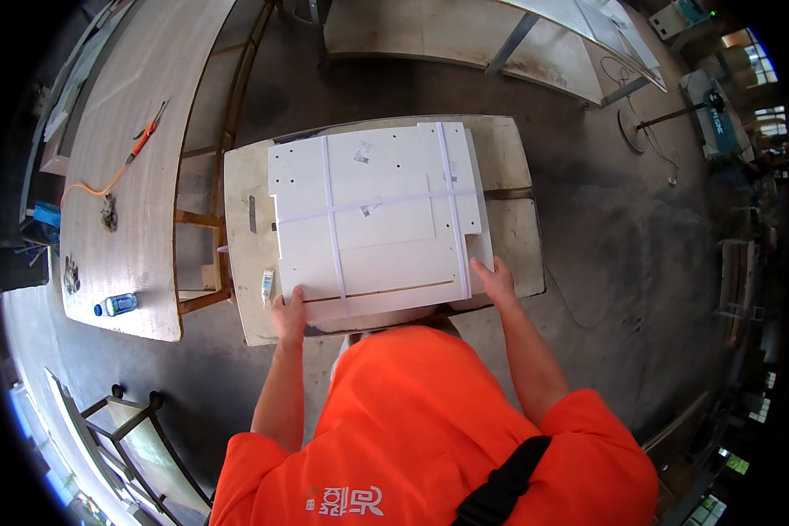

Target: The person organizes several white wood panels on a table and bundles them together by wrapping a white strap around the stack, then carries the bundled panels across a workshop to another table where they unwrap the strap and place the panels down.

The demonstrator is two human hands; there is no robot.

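A stack of white panels (380, 210) with small drilled holes lies in front of me, bound lengthwise and crosswise by pale straps (330, 197). My left hand (288, 317) grips its near left corner, thumb on top. At the near right corner, my right hand (494, 282) holds the edge the same way; the fingers beneath are hidden. Under the stack is a worn, cardboard-coloured work surface (252, 254) that juts out on the left, right and far sides. A small white tube or bottle (267, 285) lies on it, just left of the stack.
To the left stands a long wooden-topped table (140, 167) bearing an orange-handled tool (140, 142) with an orange hose and a blue-capped bottle (117, 304). Another bench (447, 35) is at the far side. A wheeled rack (131, 438) stands lower left. Thin cables cross the floor on the right.
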